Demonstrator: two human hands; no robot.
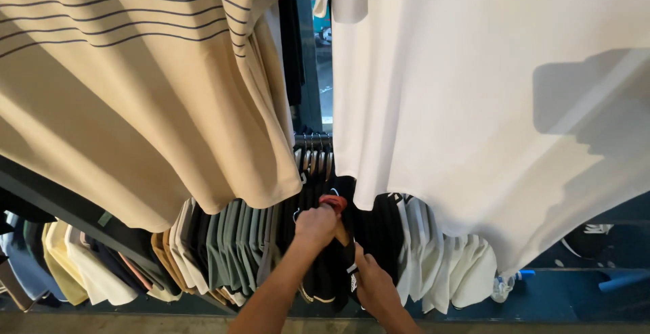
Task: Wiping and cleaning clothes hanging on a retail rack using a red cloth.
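Your left hand (pixel 315 226) is clenched around the wooden hanger (pixel 340 232) of a black shirt (pixel 332 273), just below its red-wrapped hook (pixel 333 203), on the lower rail amid the packed row of green shirts (pixel 233 253) and white shirts (pixel 440 266). Your right hand (pixel 372 283) pinches that black fabric lower down. Keep the hanger level, draw the cloth straight down so it hangs flat, and mind the beige striped shirt (pixel 135 104) and white shirt (pixel 474 104) overhead.
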